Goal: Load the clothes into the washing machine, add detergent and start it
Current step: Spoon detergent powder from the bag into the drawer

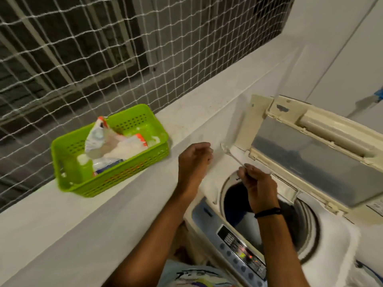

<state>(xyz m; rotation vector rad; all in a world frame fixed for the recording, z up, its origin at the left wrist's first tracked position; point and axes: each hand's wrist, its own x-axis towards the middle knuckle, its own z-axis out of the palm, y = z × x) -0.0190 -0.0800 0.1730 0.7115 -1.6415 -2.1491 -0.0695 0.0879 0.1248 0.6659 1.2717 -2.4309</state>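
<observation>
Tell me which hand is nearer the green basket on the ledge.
Left. The left hand is just right of the green basket; the right hand is farther right, over the washing machine, pinching a clear spoon.

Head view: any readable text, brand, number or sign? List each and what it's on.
None legible.
Control panel of the washing machine: button labels and lit display, too blurred to read.
Detergent bag in the green basket: printed, unreadable.
Sticker at the machine's right edge: print too small.
Shirt: drawn graphic, no readable letters.
</observation>
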